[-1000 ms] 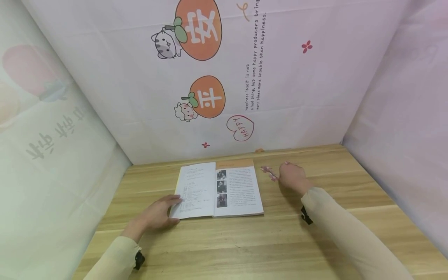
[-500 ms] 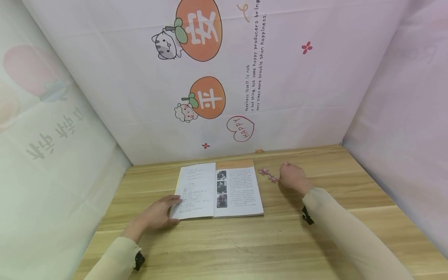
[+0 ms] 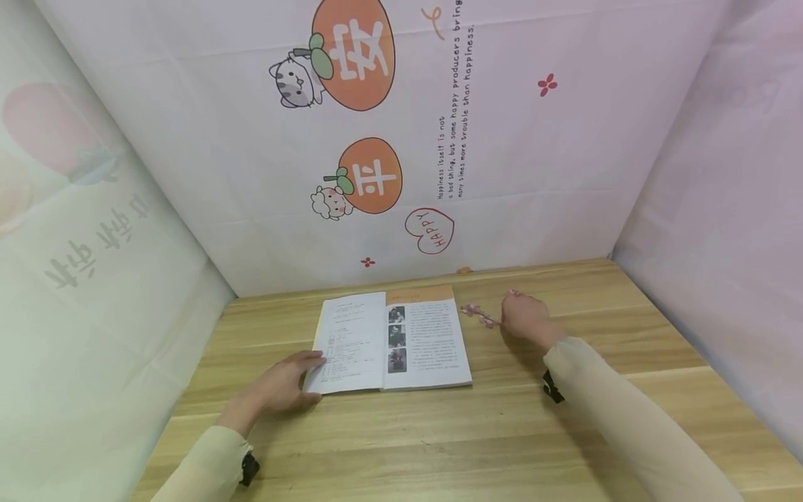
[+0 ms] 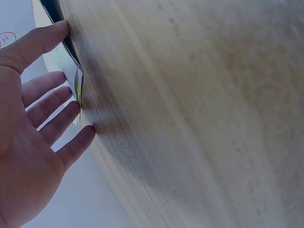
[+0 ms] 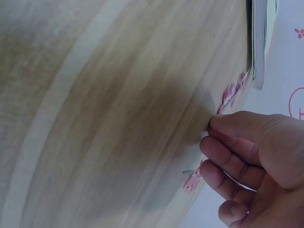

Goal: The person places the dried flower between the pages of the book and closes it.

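An open book [image 3: 426, 341] lies on the wooden table, with text on both pages and small photos down its right page. At its left side, my left hand [image 3: 285, 383] touches the lower left edge, thumb near the corner. The left wrist view shows that hand [image 4: 38, 109] with its fingers spread and fairly straight. To the right of the book, my right hand [image 3: 525, 317] pinches a sprig of pink blossoms [image 3: 479, 316] between thumb and forefinger. Blossoms [image 5: 232, 92] show on one side of the fingertips, and a pink flower [image 5: 192, 180] on the other.
The wooden table [image 3: 401, 446] meets a white printed cloth [image 3: 502, 202] behind the book. More pale cloth hangs along the left side [image 3: 94, 335] and right side [image 3: 709, 230].
The sprig's blossom end has shifted slightly left, closer to the book's right edge. The left hand and the book stay in place.
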Demonstrator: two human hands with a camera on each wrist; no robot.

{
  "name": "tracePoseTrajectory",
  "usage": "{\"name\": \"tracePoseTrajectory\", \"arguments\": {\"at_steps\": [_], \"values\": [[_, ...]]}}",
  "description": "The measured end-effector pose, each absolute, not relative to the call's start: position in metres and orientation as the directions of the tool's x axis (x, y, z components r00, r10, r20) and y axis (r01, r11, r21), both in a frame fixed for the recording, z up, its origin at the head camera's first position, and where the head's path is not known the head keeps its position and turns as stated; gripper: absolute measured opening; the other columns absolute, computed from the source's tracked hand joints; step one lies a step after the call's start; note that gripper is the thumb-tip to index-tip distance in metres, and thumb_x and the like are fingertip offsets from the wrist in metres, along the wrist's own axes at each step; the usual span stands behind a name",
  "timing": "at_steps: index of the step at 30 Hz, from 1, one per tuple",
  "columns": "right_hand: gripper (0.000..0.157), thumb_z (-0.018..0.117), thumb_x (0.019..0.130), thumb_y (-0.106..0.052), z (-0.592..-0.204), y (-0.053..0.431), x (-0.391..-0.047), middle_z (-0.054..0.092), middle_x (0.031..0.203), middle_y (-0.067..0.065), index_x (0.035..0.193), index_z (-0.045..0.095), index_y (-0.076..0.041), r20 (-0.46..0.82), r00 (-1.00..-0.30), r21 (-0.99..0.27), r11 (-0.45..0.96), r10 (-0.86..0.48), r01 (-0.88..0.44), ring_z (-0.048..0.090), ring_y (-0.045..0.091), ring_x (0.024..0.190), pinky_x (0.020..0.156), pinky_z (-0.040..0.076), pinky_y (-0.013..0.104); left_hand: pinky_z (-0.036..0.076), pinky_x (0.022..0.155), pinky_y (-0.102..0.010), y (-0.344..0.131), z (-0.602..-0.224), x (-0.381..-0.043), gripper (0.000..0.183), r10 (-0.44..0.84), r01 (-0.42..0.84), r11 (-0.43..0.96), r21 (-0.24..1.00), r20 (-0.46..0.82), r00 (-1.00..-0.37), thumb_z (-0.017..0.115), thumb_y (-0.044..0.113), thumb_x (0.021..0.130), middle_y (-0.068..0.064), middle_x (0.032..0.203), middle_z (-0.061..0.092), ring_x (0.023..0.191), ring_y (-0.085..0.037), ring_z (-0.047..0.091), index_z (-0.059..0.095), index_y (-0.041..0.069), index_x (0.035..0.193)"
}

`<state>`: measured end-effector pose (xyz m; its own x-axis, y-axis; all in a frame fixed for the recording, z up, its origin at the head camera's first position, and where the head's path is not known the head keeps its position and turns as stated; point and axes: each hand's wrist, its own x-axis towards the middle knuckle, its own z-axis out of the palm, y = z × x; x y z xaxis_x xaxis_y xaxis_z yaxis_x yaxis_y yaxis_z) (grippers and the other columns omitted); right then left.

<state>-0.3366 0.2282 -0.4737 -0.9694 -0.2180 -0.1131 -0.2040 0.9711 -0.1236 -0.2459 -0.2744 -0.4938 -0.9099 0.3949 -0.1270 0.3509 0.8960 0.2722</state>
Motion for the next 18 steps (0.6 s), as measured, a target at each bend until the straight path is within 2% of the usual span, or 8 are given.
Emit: {"name": "tracePoseTrajectory", "arguments": {"at_steps": [4, 7, 10, 14, 18], "values": [[0.015, 0.058, 0.094, -0.011, -0.4733, 0.2281, -0.3373, 0.056, 0.138, 0.03, 0.091, 0.071, -0.003, -0.12, -0.965, -0.123, 0.968, -0.234, -0.219, 0.054, 0.017, 0.063, 0.05, 0.049, 0.027, 0.039, 0.117, -0.051, -0.2747, -0.4943, -0.2454, 0.073, 0.396, 0.354, 0.897, 0.265, -0.124, -0.91, 0.08, 0.037, 0.083, -0.01, 0.157, 0.043, 0.143, -0.034, 0.043, 0.052, 0.011, 0.146], [0.019, 0.059, 0.095, -0.014, -0.4728, 0.2282, -0.337, 0.05, 0.144, 0.032, 0.101, 0.07, 0.001, -0.126, -0.959, -0.12, 0.964, -0.253, -0.239, 0.055, 0.017, 0.065, 0.051, 0.049, 0.026, 0.04, 0.117, -0.051, -0.2744, -0.4935, -0.2446, 0.072, 0.404, 0.364, 0.894, 0.261, -0.115, -0.908, 0.08, 0.036, 0.084, -0.011, 0.156, 0.044, 0.142, -0.035, 0.043, 0.053, 0.009, 0.145], [0.022, 0.06, 0.095, -0.016, -0.4725, 0.2292, -0.336, 0.046, 0.145, 0.034, 0.103, 0.07, 0.002, -0.131, -0.956, -0.128, 0.961, -0.263, -0.247, 0.055, 0.017, 0.064, 0.051, 0.049, 0.026, 0.04, 0.116, -0.051, -0.2733, -0.4921, -0.2442, 0.071, 0.413, 0.373, 0.889, 0.267, -0.109, -0.904, 0.079, 0.035, 0.084, -0.012, 0.156, 0.044, 0.142, -0.036, 0.044, 0.053, 0.008, 0.144], [0.02, 0.063, 0.094, -0.018, -0.4716, 0.2298, -0.3339, 0.05, 0.143, 0.033, 0.1, 0.073, -0.002, -0.134, -0.953, -0.137, 0.958, -0.271, -0.253, 0.063, 0.02, 0.074, 0.06, 0.057, 0.034, 0.04, 0.116, -0.051, -0.2728, -0.4917, -0.244, 0.071, 0.422, 0.384, 0.885, 0.265, -0.105, -0.901, 0.08, 0.035, 0.084, -0.012, 0.155, 0.045, 0.142, -0.036, 0.045, 0.053, 0.007, 0.144], [0.021, 0.065, 0.094, -0.021, -0.4712, 0.23, -0.3327, 0.05, 0.144, 0.032, 0.102, 0.074, -0.003, -0.132, -0.953, -0.136, 0.958, -0.272, -0.254, 0.067, 0.023, 0.083, 0.068, 0.061, 0.042, 0.04, 0.116, -0.051, -0.2726, -0.4927, -0.2447, 0.071, 0.418, 0.38, 0.887, 0.262, -0.11, -0.902, 0.079, 0.035, 0.084, -0.012, 0.155, 0.045, 0.142, -0.035, 0.044, 0.053, 0.008, 0.144]]}}
